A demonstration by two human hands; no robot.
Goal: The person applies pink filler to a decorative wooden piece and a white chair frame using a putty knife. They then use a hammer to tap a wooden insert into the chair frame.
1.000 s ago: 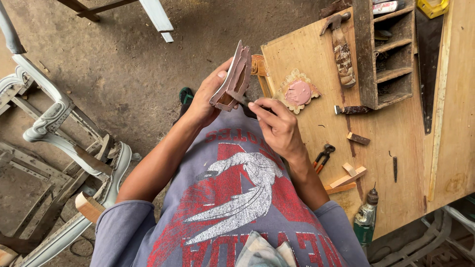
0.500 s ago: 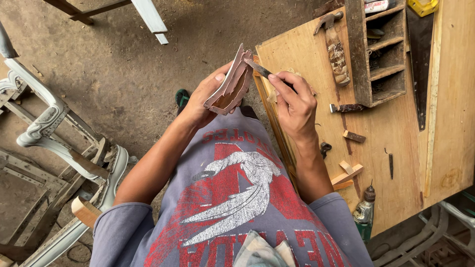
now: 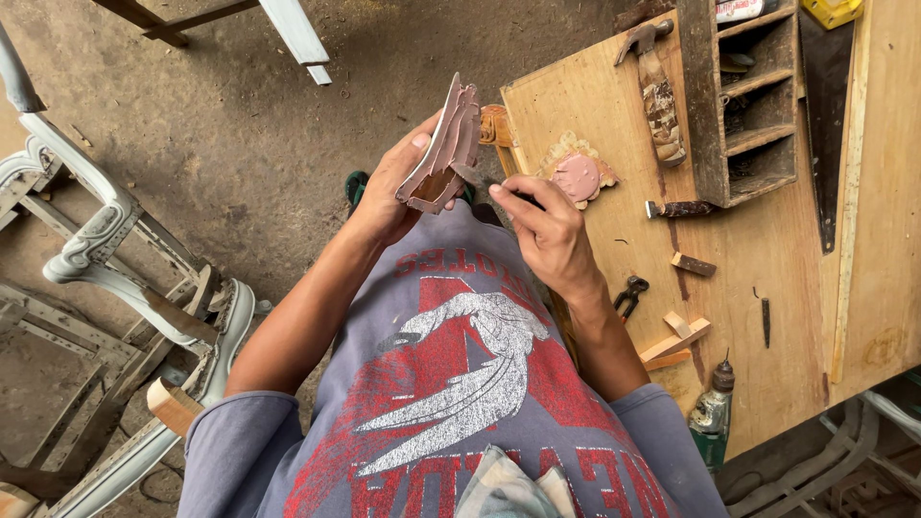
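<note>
The left hand (image 3: 395, 187) has its grip clamped on a carved wooden piece (image 3: 444, 149), thumb on the near face and fingers wrapped behind. The piece is held in the air just left of the plywood bench (image 3: 767, 288), off its near-left corner. Its long axis runs from the lower end in the palm up and slightly right to a narrow tip pointing away from the person. It is flat and thin with a scalloped, curving edge, coated in dull reddish-brown filler.

The right hand (image 3: 542, 230) is beside the piece, its grip pinched together on a small dark tool (image 3: 480, 180) whose tip touches the piece's lower right edge.

On the bench, right of the piece, lie a round ornament (image 3: 578, 176) smeared with pinkish filler, a hammer (image 3: 657, 91) with a worn handle, black pincers (image 3: 629, 294) and small wooden offcuts (image 3: 676, 336). A pale carved chair frame (image 3: 106, 249) stands far left of the piece, on the concrete floor.
</note>
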